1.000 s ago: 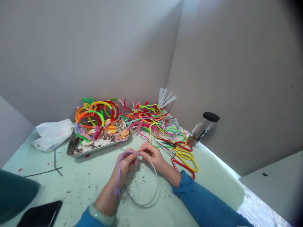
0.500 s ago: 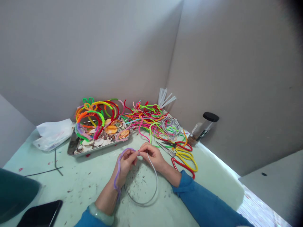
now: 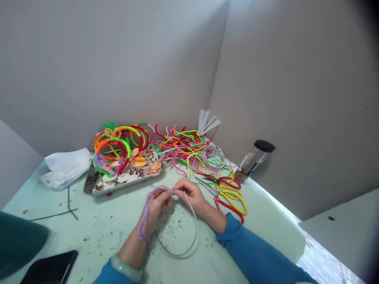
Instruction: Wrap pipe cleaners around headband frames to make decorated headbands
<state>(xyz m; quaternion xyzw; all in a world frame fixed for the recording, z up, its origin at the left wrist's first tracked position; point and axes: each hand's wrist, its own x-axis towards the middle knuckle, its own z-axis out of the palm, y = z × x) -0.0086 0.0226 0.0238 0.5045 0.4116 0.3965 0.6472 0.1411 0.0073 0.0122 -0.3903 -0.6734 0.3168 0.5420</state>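
Over the pale green tabletop, my left hand (image 3: 156, 207) and my right hand (image 3: 190, 194) meet fingertip to fingertip. A purple pipe cleaner (image 3: 146, 209) is pinched in my left fingers, its long tail draped over the back of that hand down to the wrist. Between the two pinches a short purple part shows on the grey wire loop (image 3: 196, 228). My right thumb and finger close on the loop near that purple part. From there the loop hangs down below both hands. Exactly how the purple strand wraps the wire is too small to tell.
Behind my hands a metal tray (image 3: 118, 190) holds shells and colourful pipe-cleaner hoops (image 3: 112, 142). Pipe cleaners (image 3: 180, 150) and coiled wire (image 3: 213, 158) lie heaped beside it. Scissors (image 3: 226, 193) rest near my right forearm. A black-lidded jar (image 3: 257, 157) and a phone (image 3: 50, 268) are also there.
The purple tail over my left hand has shifted slightly left and outward. A bit more purple shows between my fingertips. My hands and the wire loop stay nearly in place.
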